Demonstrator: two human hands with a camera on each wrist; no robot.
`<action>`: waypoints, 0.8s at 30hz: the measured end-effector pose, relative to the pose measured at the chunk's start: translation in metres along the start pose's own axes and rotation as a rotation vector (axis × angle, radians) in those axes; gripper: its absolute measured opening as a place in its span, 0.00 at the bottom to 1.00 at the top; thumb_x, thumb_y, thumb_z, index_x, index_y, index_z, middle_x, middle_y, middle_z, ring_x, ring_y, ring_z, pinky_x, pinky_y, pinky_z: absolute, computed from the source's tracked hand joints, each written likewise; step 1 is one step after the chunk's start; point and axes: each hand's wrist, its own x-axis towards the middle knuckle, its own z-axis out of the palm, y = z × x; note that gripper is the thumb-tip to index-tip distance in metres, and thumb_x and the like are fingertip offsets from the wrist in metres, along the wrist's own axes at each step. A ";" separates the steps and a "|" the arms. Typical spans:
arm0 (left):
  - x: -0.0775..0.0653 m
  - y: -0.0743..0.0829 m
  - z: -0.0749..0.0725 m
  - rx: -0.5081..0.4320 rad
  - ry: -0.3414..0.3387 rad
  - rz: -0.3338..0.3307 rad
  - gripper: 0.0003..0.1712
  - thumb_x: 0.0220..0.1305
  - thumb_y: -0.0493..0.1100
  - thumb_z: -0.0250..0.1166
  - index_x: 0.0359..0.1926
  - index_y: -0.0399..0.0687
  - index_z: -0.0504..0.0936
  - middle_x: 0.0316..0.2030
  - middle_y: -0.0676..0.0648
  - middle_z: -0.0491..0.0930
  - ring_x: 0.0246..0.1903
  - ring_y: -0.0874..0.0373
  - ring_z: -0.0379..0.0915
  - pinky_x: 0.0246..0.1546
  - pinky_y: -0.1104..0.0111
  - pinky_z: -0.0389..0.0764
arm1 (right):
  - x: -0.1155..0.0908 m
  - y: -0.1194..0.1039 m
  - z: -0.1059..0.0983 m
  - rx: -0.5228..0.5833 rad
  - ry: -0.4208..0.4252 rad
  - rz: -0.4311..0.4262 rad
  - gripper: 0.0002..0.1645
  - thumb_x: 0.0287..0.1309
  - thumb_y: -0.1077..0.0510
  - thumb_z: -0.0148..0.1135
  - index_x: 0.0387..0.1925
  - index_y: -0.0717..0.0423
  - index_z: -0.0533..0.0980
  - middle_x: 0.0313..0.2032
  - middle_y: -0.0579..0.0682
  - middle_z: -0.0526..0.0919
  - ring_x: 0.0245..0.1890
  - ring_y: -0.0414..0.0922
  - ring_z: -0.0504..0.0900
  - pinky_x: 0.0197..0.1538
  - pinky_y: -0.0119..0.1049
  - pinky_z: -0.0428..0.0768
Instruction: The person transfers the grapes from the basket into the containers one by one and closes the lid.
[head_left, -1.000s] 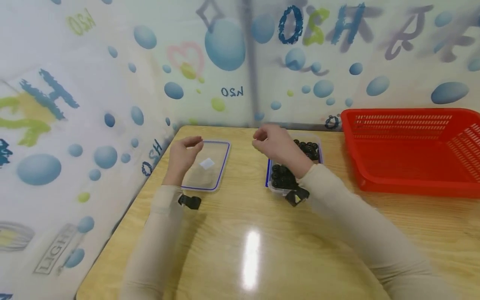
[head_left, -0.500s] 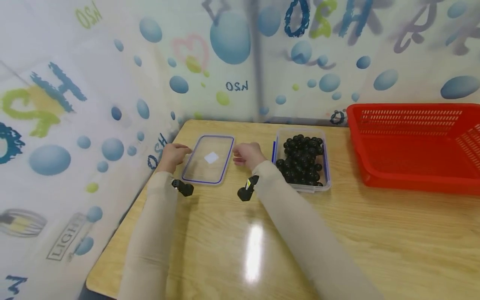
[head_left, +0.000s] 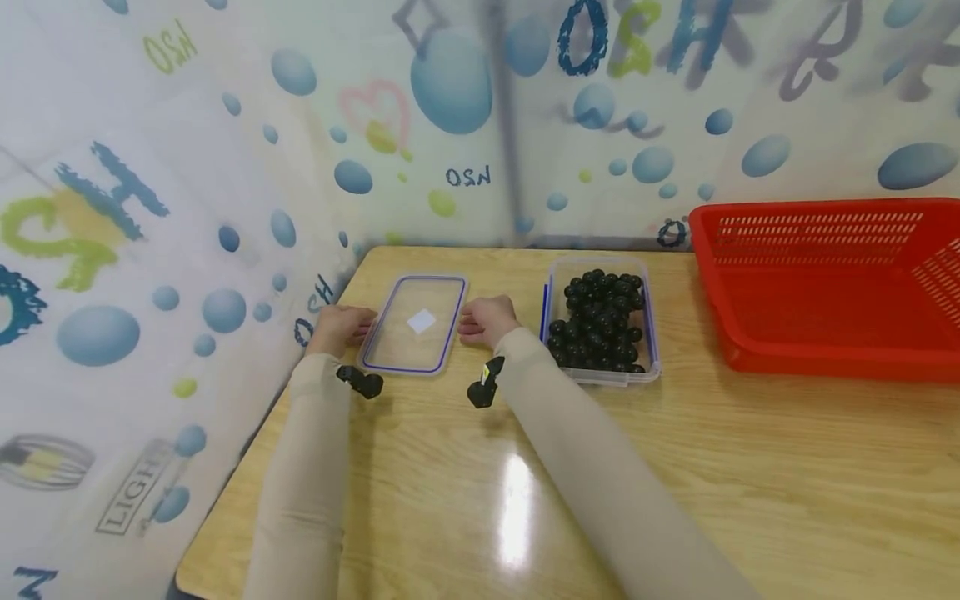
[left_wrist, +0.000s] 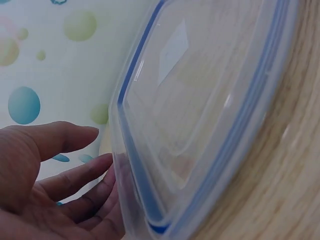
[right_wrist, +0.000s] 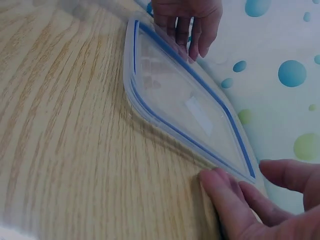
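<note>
A clear plastic container lid (head_left: 442, 343) with a blue seal round its edge and a small white label lies flat on the wooden table. At its left edge is my left hand (head_left: 337, 328). In the left wrist view the fingers (left_wrist: 90, 192) reach up to the lid's rim, with the thumb held apart. My right hand (head_left: 489, 320) is at the opposite edge. Its fingertips (right_wrist: 215, 180) sit right by the lid's corner in the right wrist view, and the thumb stands away from them. Neither hand has its fingers curled round the lid.
To the right of my right hand stands a clear plastic box (head_left: 656, 346) with black round grapes (head_left: 600, 325) in it. Farther right is a large red slotted basket (head_left: 712, 292). A patterned wall covering (head_left: 465, 208) borders the table at the back and left.
My right hand has come left from over the grape box to the lid's right edge, uncovering the grapes. My left hand has drawn back from above the lid to its left edge.
</note>
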 end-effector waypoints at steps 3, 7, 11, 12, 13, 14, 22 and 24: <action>0.001 0.001 0.000 -0.007 -0.002 -0.026 0.23 0.65 0.40 0.64 0.56 0.29 0.76 0.40 0.43 0.82 0.33 0.59 0.79 0.40 0.70 0.82 | 0.003 0.001 -0.001 0.029 -0.004 0.011 0.25 0.63 0.74 0.54 0.62 0.74 0.66 0.53 0.70 0.78 0.52 0.58 0.80 0.52 0.44 0.80; 0.002 -0.001 -0.001 0.001 -0.019 -0.056 0.24 0.66 0.40 0.65 0.59 0.32 0.75 0.48 0.42 0.79 0.41 0.57 0.77 0.48 0.67 0.79 | 0.005 0.003 -0.001 0.066 -0.005 0.005 0.27 0.61 0.77 0.53 0.63 0.74 0.64 0.52 0.70 0.78 0.51 0.59 0.81 0.51 0.43 0.81; 0.002 -0.003 -0.003 -0.027 -0.035 -0.076 0.21 0.65 0.40 0.66 0.56 0.34 0.79 0.46 0.46 0.81 0.40 0.60 0.76 0.47 0.68 0.78 | 0.004 0.003 0.000 0.077 -0.002 0.000 0.22 0.60 0.76 0.56 0.57 0.74 0.70 0.48 0.67 0.80 0.46 0.56 0.83 0.49 0.42 0.82; 0.002 -0.003 -0.004 -0.045 -0.045 -0.078 0.20 0.65 0.40 0.67 0.56 0.34 0.80 0.44 0.48 0.81 0.39 0.61 0.76 0.46 0.69 0.78 | 0.004 0.004 0.000 0.074 0.001 -0.002 0.21 0.60 0.76 0.57 0.56 0.74 0.71 0.46 0.66 0.81 0.43 0.55 0.83 0.48 0.41 0.83; 0.002 -0.004 -0.004 -0.058 -0.062 -0.076 0.21 0.66 0.40 0.66 0.57 0.35 0.80 0.42 0.49 0.82 0.37 0.62 0.76 0.44 0.70 0.78 | 0.005 0.004 -0.001 0.071 0.003 -0.004 0.20 0.60 0.76 0.58 0.55 0.74 0.72 0.44 0.65 0.81 0.41 0.54 0.83 0.47 0.41 0.83; 0.002 -0.004 -0.005 -0.083 -0.076 -0.082 0.20 0.66 0.40 0.66 0.57 0.35 0.80 0.39 0.51 0.82 0.36 0.62 0.76 0.42 0.71 0.79 | 0.006 0.004 -0.001 0.070 0.006 -0.006 0.19 0.60 0.75 0.59 0.53 0.74 0.73 0.42 0.64 0.82 0.38 0.52 0.83 0.46 0.40 0.83; 0.003 -0.006 -0.012 -0.285 -0.164 -0.140 0.02 0.67 0.34 0.63 0.36 0.42 0.83 0.27 0.54 0.80 0.30 0.63 0.73 0.31 0.74 0.78 | 0.012 0.004 0.000 0.041 0.001 0.005 0.18 0.60 0.74 0.61 0.53 0.73 0.74 0.33 0.57 0.81 0.31 0.48 0.82 0.43 0.38 0.84; 0.004 -0.005 -0.014 -0.324 -0.181 -0.157 0.07 0.67 0.33 0.63 0.31 0.44 0.82 0.27 0.53 0.81 0.31 0.62 0.73 0.31 0.74 0.78 | 0.011 0.003 0.001 0.042 0.006 0.008 0.19 0.60 0.74 0.60 0.54 0.73 0.74 0.33 0.58 0.81 0.31 0.48 0.82 0.42 0.38 0.84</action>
